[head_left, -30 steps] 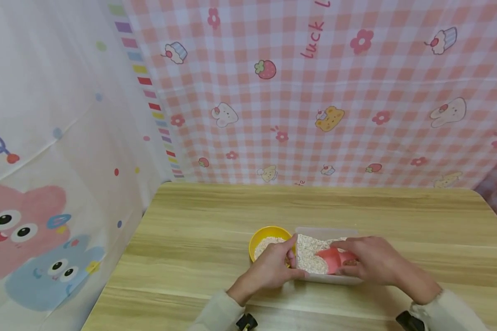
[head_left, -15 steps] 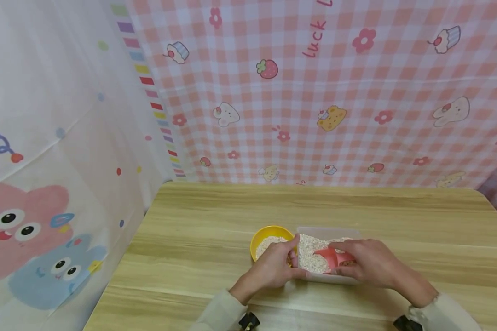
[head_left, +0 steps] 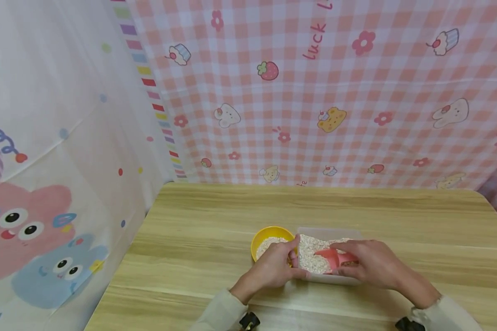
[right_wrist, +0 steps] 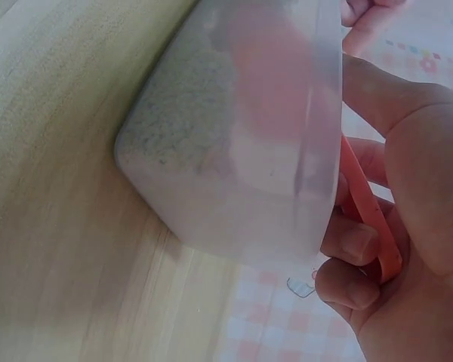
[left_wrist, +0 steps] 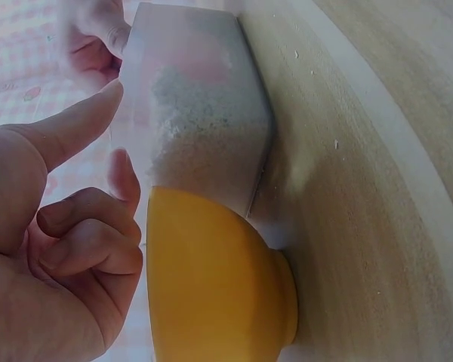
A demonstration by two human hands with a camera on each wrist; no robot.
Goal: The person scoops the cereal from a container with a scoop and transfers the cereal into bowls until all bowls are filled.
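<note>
Right hand (head_left: 374, 265) grips the pink scoop (head_left: 333, 258), fingers curled round its handle (the right wrist view confirms the handle lying across the palm), with the scoop's mouth down in the grain (head_left: 310, 257) inside the clear tub (head_left: 329, 231). Compared with a second ago the scoop sits slightly further left and lower in the grain; the shift is small, and I judge the scoop is being driven in to load rather than lifted out. Left hand (head_left: 273, 269) has not moved from the tub's left edge: thumb and forefinger extend against the wall, the other fingers loosely curled, bracing rather than clasping. Just beside it, touching the tub's left wall, stands the yellow bowl (head_left: 265, 233), already holding some grain; its position is unchanged. The left hand lies over the near side of the bowl's rim and would obstruct a direct path from tub to bowl, in my judgement. A few spilled flecks (left_wrist: 317, 72) lie on the counter (head_left: 232, 211) by the tub. Beyond, the counter runs bare-grained to a pink checked cloth (head_left: 314, 92), and a cartoon-printed sheet (head_left: 45, 184) hangs on the left.
</note>
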